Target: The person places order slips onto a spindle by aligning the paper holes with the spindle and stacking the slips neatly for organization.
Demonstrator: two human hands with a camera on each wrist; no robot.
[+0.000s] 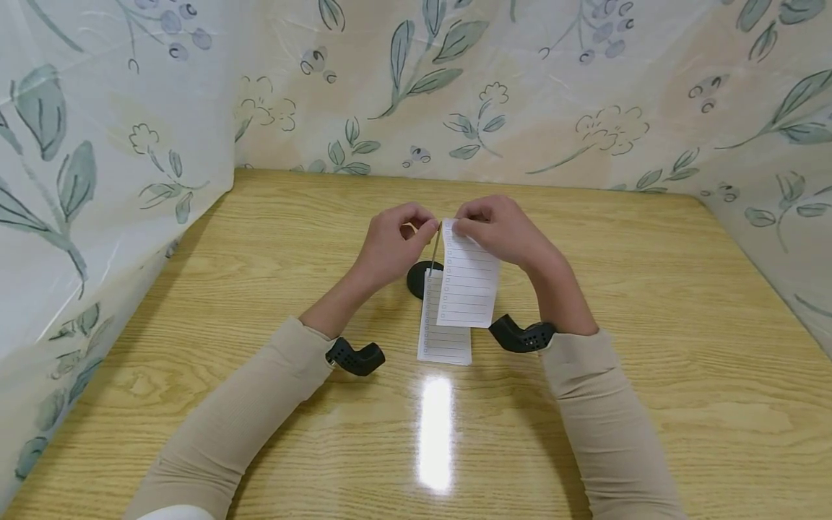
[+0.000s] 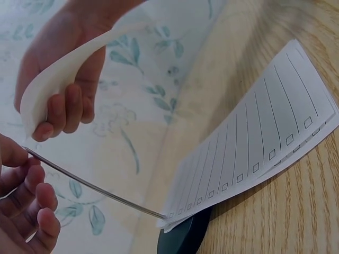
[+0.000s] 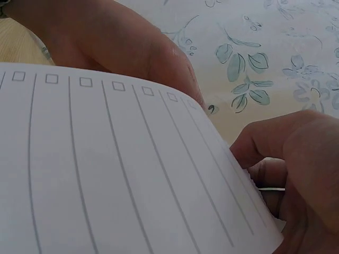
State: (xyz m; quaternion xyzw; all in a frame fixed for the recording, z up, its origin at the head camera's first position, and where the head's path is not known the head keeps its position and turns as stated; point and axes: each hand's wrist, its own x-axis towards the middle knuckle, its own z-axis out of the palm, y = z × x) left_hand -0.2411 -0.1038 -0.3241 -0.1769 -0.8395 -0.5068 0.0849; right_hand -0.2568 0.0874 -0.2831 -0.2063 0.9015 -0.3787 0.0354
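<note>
My left hand (image 1: 396,242) pinches the top end of a thin metal spike (image 1: 435,253) between thumb and forefinger. The spike rises at a slant from a round black base (image 1: 416,280). A stack of lined checklist sheets (image 1: 445,350) is threaded on it near its foot, slanting down toward me. My right hand (image 1: 503,227) grips one white checklist sheet (image 1: 469,285) by its upper edge, thumb in front. This sheet hangs before the stack, its top left corner close beside the spike tip. In the left wrist view the held sheet (image 2: 58,87) bends in a curve.
The wood-grain table (image 1: 650,289) spreads out around the base. A floral sheet curtain (image 1: 416,87) closes off the back and both sides. Black wrist cameras (image 1: 356,357) sit on both wrists near the sleeve cuffs. Light glares on the tabletop in front of the stack.
</note>
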